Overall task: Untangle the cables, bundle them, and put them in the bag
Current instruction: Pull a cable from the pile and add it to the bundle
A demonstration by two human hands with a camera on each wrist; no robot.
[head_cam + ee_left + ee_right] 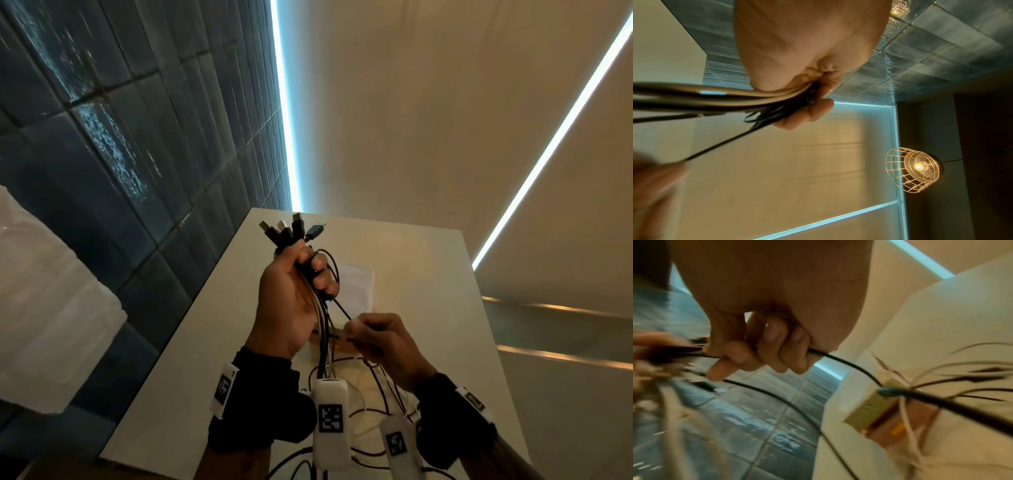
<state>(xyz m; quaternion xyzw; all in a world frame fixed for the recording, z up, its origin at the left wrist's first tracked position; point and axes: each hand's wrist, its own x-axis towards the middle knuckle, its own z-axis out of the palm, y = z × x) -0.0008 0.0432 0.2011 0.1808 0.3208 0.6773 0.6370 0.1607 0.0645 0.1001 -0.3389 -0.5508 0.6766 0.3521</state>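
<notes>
My left hand (301, 274) is raised above the white table (428, 274) and grips a bunch of black and white cables (322, 329) just below their USB plugs (291, 229), which fan out above the fist. The cables (735, 100) run between palm and curled fingers in the left wrist view. My right hand (373, 335), lower and to the right, is curled round one thin black cable (342, 310) that runs taut up to the left fist; that same black cable (842, 363) leaves the right fist. A white bag (356, 284) lies flat on the table behind the hands.
Loose black and white cable ends (376, 394) trail over the table's near part. A small cream and brown box (879, 410) sits under them. A dark blue tiled wall (137, 171) stands left of the table. A wire-cage lamp (914, 168) glows.
</notes>
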